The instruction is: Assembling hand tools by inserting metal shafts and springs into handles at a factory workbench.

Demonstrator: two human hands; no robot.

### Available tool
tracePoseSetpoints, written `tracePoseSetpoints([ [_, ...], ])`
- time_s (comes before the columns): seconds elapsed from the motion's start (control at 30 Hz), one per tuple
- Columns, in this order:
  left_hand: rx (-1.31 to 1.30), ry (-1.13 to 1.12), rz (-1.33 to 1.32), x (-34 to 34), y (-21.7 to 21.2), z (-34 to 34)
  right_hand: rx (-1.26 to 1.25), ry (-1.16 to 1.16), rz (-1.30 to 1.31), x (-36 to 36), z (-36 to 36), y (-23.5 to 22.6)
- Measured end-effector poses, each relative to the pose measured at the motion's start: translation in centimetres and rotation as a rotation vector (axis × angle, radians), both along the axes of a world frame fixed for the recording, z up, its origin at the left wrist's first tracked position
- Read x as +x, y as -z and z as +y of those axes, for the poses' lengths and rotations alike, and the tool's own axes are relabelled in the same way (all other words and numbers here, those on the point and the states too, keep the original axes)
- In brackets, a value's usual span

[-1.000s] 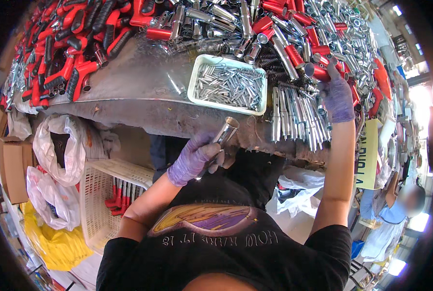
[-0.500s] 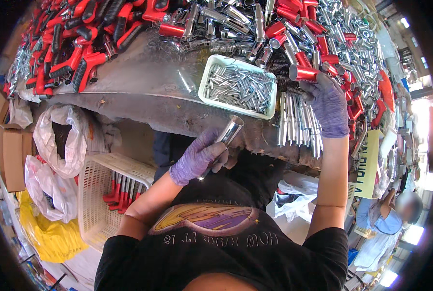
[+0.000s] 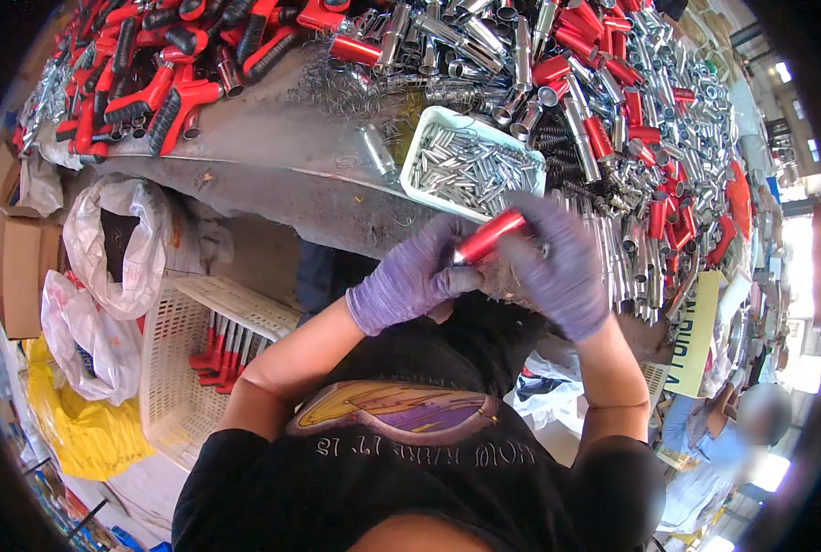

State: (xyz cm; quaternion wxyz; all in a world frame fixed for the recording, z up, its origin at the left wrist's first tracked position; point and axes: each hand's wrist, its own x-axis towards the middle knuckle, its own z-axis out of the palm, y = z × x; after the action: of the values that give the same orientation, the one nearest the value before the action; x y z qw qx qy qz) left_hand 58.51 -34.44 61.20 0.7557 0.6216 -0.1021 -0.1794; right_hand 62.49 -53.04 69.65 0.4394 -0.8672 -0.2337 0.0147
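Both hands wear purple-grey knit gloves and meet in front of my chest, at the near edge of the workbench. My left hand (image 3: 406,281) is closed around a shiny chrome tube (image 3: 458,258), most of it hidden in the palm. A red metal sleeve (image 3: 491,235) is lined up with the tube's upper end. Whether it is slipped over the tube or only touching it cannot be told. The fingers of my right hand (image 3: 562,267), slightly blurred, are around the sleeve's far end. Just beyond them stands a pale green tray (image 3: 429,196) filled with small metal pins (image 3: 470,166).
Red-and-black handles (image 3: 166,101) are heaped at the far left. Chrome tubes and red sleeves (image 3: 599,138) pile up at the back and right, with metal rods (image 3: 617,262) below. A white crate (image 3: 176,368) and plastic bags (image 3: 97,336) stand lower left. A person (image 3: 705,428) is at far right.
My right hand has brought the red sleeve from the pile on the right down to the chrome tube in my left hand. The left hand has moved slightly right.
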Motion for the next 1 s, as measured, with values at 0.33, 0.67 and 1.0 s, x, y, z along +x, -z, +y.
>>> tracePoseSetpoints([
  [0.33,0.34,-0.616,-0.754,4.9,2.4,4.2,-0.874,0.093,-0.369,10.9,-2.3,3.4],
  [0.67,0.183,-0.596,-0.564,5.8,4.0,5.2,-0.699,0.041,-0.395,8.6,-2.4,1.0],
  [1.0,0.354,-0.505,-0.777,5.7,3.3,6.1,-0.481,-0.473,-0.642,6.7,6.6,-9.0],
])
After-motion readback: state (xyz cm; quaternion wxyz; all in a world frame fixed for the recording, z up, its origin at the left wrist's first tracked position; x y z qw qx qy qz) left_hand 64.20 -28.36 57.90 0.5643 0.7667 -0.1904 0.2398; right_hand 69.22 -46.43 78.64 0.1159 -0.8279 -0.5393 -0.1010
